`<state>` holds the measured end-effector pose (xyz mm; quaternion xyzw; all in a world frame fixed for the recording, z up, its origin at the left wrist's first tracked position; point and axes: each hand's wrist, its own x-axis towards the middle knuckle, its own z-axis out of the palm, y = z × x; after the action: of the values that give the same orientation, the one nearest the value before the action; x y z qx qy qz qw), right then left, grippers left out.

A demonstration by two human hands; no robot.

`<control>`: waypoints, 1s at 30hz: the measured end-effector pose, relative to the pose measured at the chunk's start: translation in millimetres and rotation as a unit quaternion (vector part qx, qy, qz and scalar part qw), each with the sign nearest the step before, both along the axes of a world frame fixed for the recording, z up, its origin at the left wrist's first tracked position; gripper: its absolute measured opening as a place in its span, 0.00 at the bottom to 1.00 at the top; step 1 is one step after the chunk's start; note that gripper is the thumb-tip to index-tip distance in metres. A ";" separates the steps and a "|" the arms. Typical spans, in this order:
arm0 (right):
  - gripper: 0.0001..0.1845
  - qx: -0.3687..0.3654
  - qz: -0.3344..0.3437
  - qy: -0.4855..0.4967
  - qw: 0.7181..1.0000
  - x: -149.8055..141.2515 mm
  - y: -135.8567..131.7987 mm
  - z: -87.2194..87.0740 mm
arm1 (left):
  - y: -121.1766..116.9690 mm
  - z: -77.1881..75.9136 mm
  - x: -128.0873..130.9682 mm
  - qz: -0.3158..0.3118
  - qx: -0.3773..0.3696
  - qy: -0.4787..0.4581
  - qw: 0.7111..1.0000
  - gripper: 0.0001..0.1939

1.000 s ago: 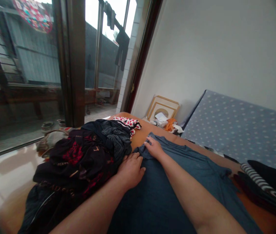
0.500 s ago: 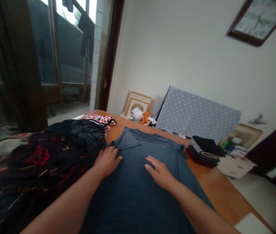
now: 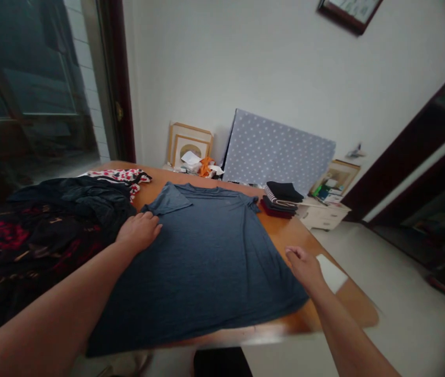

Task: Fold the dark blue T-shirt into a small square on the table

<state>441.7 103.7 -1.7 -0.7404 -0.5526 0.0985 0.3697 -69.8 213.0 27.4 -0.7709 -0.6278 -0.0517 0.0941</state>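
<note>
A dark blue short-sleeved T-shirt (image 3: 207, 251) lies spread on the wooden table, its collar toward the far side and its hem at the near edge. The sleeve on the left is folded inward over the front. My left hand (image 3: 140, 230) rests on the shirt's left edge just below that sleeve, fingers laid over the cloth and thumb apart. Beside the shirt's right edge, my right hand (image 3: 304, 267) has its fingers curled closed. Whether any cloth is caught between those fingers is hidden.
A heap of dark clothes (image 3: 49, 225) lies left, with a red-and-white patterned garment (image 3: 122, 175) behind it. A folded stack of clothes (image 3: 281, 199) sits at the far right of the table (image 3: 277, 230). A white sheet (image 3: 331, 272) lies near the right edge. Beyond stands a polka-dot panel (image 3: 277, 146).
My right hand has moved right, from above the shirt's middle to its right edge, and its fingers have closed. My left hand stays at the left edge. The view has turned right and down.
</note>
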 end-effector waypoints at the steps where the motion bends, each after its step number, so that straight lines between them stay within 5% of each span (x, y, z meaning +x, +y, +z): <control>1: 0.19 -0.009 -0.006 -0.013 1.000 8.2 -7.0 -1.7 | 0.6 0.3 0.6 0.001 -0.003 0.006 1.000 0.20; 7: 0.15 -0.063 -0.017 -0.053 0.996 35.2 -37.0 -8.8 | -12.1 -1.9 27.5 -0.004 -0.024 0.032 0.999 0.19; 15: 0.24 -0.180 -0.037 -0.113 0.976 32.0 -75.5 0.7 | -82.1 -13.9 109.6 -0.116 -0.029 -0.084 0.989 0.23; 18: 0.18 -0.197 -0.017 -0.125 0.972 27.9 -82.6 -2.1 | -99.4 -23.0 127.0 -0.145 -0.035 -0.115 0.982 0.24; 30: 0.14 -0.229 -0.036 -0.157 0.960 47.4 -112.7 -3.6 | -122.5 -39.6 124.3 -0.154 -0.029 -0.133 0.979 0.30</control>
<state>489.1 -9.0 -5.3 -0.8311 -0.5391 0.0915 0.1016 54.5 90.5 -12.2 -0.8468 -0.5101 -0.1492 -0.0221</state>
